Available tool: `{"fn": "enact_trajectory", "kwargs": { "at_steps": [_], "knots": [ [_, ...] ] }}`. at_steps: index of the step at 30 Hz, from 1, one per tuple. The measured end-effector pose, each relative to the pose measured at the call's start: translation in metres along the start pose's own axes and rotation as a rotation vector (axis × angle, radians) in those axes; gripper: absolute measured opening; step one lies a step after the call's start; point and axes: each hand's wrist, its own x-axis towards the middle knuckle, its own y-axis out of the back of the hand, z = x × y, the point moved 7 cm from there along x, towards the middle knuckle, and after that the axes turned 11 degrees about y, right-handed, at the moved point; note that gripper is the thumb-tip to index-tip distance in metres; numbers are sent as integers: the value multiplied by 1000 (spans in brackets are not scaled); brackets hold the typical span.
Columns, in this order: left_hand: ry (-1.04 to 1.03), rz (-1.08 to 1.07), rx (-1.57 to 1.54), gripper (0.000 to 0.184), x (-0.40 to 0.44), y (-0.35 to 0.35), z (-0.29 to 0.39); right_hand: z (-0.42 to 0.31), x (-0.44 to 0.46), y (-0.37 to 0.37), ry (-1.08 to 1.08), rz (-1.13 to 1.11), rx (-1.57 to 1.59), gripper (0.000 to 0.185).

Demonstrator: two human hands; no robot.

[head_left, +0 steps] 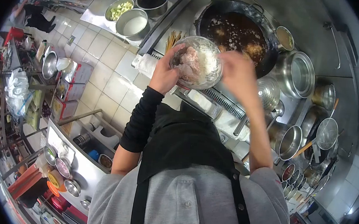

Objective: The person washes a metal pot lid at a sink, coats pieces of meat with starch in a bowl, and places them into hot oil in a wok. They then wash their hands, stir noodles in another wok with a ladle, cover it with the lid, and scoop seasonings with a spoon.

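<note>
My left hand (166,73) is wrapped round the left side of a metal bowl (199,86), holding it up in front of me. Pale pinkish pieces that look like raw meat (190,61) lie in the bowl, beside a heap of white powder (210,62). My right hand (236,71) is at the bowl's right rim, near the wok's edge. Motion smears its fingers, so whether they hold anything is unclear. Just beyond the bowl, a large black wok (204,18) contains dark, bubbling oil (234,27). Browned pieces (253,50) float in it.
A perforated ladle (268,94) and a large steel pot (300,73) stand right of the wok. At the upper left are a steel container of pale liquid (133,25) and a bowl of green chunks (121,10). Tiled floor (107,61) lies left; a white counter (81,176) is at lower left.
</note>
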Motion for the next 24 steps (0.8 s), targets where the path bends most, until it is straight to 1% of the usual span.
{"fn": "enact_trajectory", "kwargs": {
  "at_steps": [1, 2, 4, 5, 6, 7, 8, 10, 14, 15, 16, 17, 18, 19, 20, 22, 24],
  "knots": [
    [-59, -10, 81, 67, 2, -3, 2, -14, -3, -24, 108, 16, 50, 30],
    [-120, -16, 159, 68, 4, -6, 5, -34, -1, -29, 301, 167, -17, 31],
    [-229, -45, 332, 71, 4, -18, 14, -11, 5, -60, 161, 34, 16, 26],
    [-207, -39, 332, 70, 6, -19, 15, -1, 8, -72, 98, -35, 32, 23],
    [-183, -28, 328, 69, 7, -20, 13, -2, 6, -70, 102, 20, -16, 16],
    [-154, -17, 324, 69, 7, -20, 9, -1, 6, -69, 72, 34, -38, 15],
    [-145, -4, 257, 68, 8, -20, 6, 1, 4, -67, 39, 47, -60, 15],
    [-195, 0, 304, 67, 4, -22, 12, 0, 4, -63, 15, 74, -55, 17],
    [-252, 19, 428, 64, 5, -29, 8, 2, 7, -65, 21, 116, 101, 32],
    [-220, 49, 442, 61, 9, -30, 5, 3, 10, -65, 20, 121, 147, 35],
    [-189, 79, 457, 57, 12, -31, 2, 9, 11, -67, -65, 44, 189, 30],
    [-159, 110, 470, 54, 17, -31, -1, 13, 12, -63, -128, 23, 260, 28],
    [-261, 189, 584, 44, 24, -30, -6, 17, 12, -60, -190, 1, 332, 26],
    [-228, 211, 611, 41, 29, -30, -13, 22, 10, -60, -254, -22, 405, 23],
    [-195, 234, 637, 37, 34, -29, -18, 22, 12, -51, -163, 83, 435, 20],
    [-211, 251, 699, 26, 40, -32, -19, 24, 13, -36, -149, 160, 409, 21],
    [-212, 230, 606, 22, 45, -31, -25, 20, 13, -16, -160, 230, 357, 22]
  ]
}}
